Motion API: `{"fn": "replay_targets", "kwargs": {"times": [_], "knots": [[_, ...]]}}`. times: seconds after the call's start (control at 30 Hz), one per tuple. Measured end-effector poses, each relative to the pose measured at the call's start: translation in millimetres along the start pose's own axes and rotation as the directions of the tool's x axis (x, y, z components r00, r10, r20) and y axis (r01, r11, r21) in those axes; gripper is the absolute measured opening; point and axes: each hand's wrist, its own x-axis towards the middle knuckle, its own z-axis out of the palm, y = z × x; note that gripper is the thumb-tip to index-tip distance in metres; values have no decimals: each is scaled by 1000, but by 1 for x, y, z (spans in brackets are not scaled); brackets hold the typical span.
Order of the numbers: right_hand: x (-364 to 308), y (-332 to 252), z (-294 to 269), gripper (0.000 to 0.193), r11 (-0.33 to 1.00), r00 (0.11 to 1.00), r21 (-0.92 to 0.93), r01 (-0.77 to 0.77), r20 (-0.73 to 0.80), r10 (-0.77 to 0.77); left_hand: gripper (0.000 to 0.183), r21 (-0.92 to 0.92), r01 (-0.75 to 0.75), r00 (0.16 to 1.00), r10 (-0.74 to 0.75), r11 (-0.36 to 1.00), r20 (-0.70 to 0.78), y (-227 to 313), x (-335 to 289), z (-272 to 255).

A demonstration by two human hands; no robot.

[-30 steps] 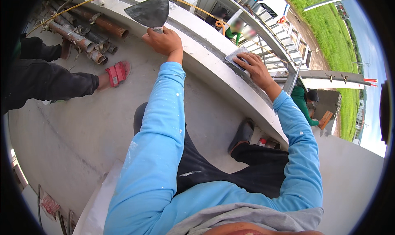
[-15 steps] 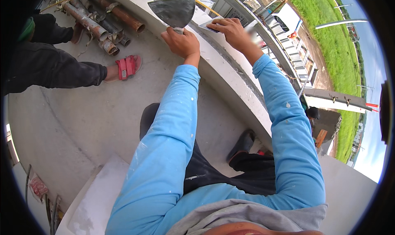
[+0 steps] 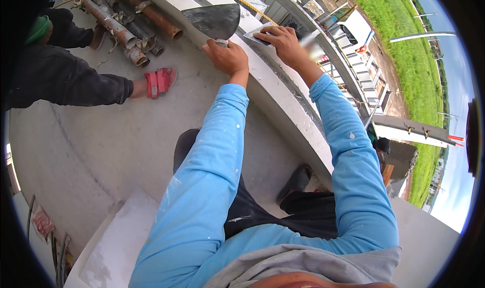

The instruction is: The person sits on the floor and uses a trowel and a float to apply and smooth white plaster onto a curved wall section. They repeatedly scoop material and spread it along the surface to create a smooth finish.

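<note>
The left grip [image 3: 227, 58] is holding the trowel [image 3: 214, 21], which is jutting ahead, broad edge foremost; the right grip [image 3: 283, 43] is holding the scraper [image 3: 253, 34] just right of the trowel.

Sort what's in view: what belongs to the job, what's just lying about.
In the job:
broad-bladed putty knife, in left hand
flat plate-like tool, in right hand
concrete parapet, apparently the work surface

Apparently lying about:
rusty pipes
crumpled reddish packet
</note>
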Motion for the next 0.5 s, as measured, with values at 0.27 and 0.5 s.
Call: {"fn": "replay_targets", "kwargs": {"times": [0.27,0.5], "knots": [[67,-3,25,59,1000,997,-5,2,-74,-2,30,14,112,994,-112,994,17,0,4,1],[48,-25,30,58,994,989,-98,-38,-146,23,32,-11,31,999,-31,999,-38,-6,4,5]]}}
